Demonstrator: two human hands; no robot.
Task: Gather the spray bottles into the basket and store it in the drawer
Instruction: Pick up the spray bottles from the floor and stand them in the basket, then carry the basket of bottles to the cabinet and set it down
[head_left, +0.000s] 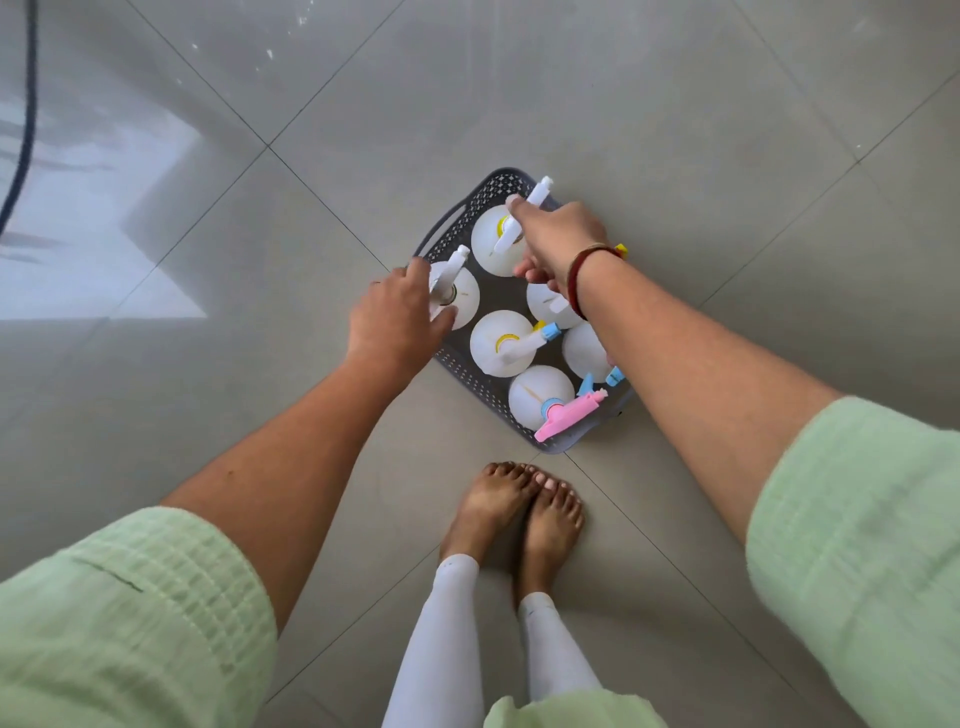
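A grey perforated basket (457, 218) sits on the tiled floor in front of my feet, holding several white spray bottles upright. My left hand (395, 322) grips the neck of the left-hand bottle (462, 296), which has a white sprayer. My right hand (558, 236) is closed on the white sprayer of the far bottle (491, 244). Nearer me stand a bottle with a yellow collar (498, 345) and one with a pink sprayer (540, 397). My right forearm hides part of the bottles on the right side.
Grey floor tiles (675, 130) stretch all around the basket. My bare feet (519, 514) stand just behind it. A dark cable (23, 130) hangs at the far left, near a bright reflection on the floor. No drawer is in view.
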